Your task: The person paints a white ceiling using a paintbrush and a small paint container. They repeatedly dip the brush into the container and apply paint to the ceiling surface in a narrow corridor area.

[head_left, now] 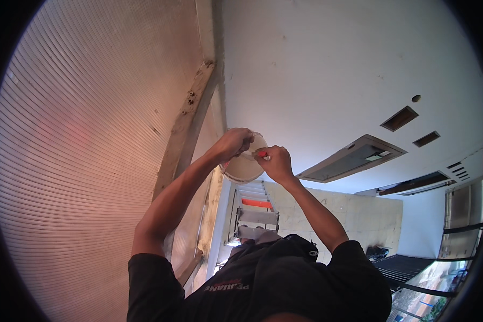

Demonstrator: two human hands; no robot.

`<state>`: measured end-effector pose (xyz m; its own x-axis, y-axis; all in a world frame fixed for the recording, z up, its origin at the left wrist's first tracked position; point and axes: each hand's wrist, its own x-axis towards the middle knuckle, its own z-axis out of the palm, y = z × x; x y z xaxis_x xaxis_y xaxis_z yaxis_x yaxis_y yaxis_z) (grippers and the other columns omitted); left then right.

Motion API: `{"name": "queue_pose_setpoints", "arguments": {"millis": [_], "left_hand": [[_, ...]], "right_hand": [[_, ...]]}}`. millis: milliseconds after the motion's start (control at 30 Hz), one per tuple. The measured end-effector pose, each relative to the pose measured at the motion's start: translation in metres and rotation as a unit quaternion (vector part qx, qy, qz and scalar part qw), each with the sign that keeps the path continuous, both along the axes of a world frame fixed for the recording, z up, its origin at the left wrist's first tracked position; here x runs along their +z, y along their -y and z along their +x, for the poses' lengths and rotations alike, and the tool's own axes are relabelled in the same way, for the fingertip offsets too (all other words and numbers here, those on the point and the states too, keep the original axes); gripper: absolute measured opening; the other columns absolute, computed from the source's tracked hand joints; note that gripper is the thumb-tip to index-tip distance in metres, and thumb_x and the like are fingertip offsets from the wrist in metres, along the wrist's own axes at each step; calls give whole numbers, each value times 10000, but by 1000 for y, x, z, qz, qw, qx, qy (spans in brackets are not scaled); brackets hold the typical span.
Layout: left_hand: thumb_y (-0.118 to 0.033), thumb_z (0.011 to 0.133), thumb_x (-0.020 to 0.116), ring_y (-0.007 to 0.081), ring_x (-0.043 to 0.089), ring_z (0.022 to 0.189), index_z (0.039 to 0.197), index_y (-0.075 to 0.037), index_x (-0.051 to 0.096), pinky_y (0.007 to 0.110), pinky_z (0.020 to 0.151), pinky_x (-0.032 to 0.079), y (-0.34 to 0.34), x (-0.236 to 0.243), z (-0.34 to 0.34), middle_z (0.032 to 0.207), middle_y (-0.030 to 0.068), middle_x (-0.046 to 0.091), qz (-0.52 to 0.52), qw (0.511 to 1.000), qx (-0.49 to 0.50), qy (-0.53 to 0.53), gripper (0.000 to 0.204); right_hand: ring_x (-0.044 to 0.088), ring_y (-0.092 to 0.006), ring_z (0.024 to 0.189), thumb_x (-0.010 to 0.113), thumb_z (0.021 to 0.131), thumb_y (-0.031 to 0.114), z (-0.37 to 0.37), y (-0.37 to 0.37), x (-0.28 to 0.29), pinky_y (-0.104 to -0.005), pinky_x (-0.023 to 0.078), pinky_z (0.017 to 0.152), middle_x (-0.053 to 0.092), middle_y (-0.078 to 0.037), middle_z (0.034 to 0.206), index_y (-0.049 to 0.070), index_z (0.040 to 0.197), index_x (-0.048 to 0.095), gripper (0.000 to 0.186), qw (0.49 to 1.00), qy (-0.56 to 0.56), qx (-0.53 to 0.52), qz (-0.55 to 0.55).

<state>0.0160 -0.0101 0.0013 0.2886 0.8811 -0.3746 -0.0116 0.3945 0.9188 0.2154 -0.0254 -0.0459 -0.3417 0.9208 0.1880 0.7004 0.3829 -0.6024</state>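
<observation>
My left hand [234, 146] is closed on the rim of a whitish bucket [243, 172], which tilts so that its inside faces me. Pale smears coat the bucket's wall. Between the fingers of my right hand [277, 164] is a putty knife [261, 154] with a red handle. Its blade reaches into the mouth of the bucket, close to my left fingers, and shows only in part. How much the bucket holds I cannot tell.
Below me stands a metal ladder [257, 217] with an orange-red step. At left runs a ribbed translucent panel [86, 139] beside a bolted beam [185, 115]. A white wall [316, 70] with windows [354, 160] and small openings rises at right. Black railings [400, 268] lie lower right.
</observation>
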Motion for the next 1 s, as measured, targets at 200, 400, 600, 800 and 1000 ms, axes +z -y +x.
{"name": "queue_pose_setpoints", "arguments": {"millis": [200, 400, 600, 800, 1000], "left_hand": [[-175, 944, 435, 83, 350, 492, 790, -58, 550, 277, 448, 285, -4, -11, 2, 616, -24, 443, -13, 999, -29, 13, 224], [-173, 999, 402, 64, 309, 512, 804, -104, 510, 253, 454, 260, 2, 2, 4, 635, -54, 394, -8, 999, -48, -11, 233], [-178, 1006, 405, 63, 326, 522, 847, -80, 525, 251, 458, 270, -2, -7, 2, 650, -50, 404, -9, 999, -50, -7, 222], [-179, 1001, 410, 64, 292, 509, 847, -80, 523, 253, 456, 247, -4, -11, 2, 640, -50, 395, -10, 999, -50, -1, 216], [-197, 994, 398, 65, 280, 504, 801, -97, 514, 256, 454, 239, -4, -7, 1, 608, -56, 378, -24, 999, -40, 0, 247]], "right_hand": [[681, -324, 808, 698, 800, 207, -37, -22, -27, -422, 547, 745, 696, -152, 874, 93, 887, 749, 152, 970, 212, 116, 11], [695, -298, 900, 650, 830, 128, -53, -21, -43, -423, 547, 783, 710, -134, 936, 88, 982, 718, 171, 986, 140, 92, 20], [707, -299, 829, 643, 827, 148, -46, -20, -25, -401, 554, 768, 719, -134, 848, 63, 884, 722, 130, 985, 137, 98, -31], [710, -279, 752, 735, 785, 197, -21, -10, -10, -365, 552, 720, 727, -139, 805, 29, 876, 748, 192, 987, 73, 78, -118], [686, -268, 773, 755, 779, 211, -10, -6, -4, -369, 533, 733, 727, -124, 835, 51, 949, 759, 234, 980, -31, 66, -185]]}}
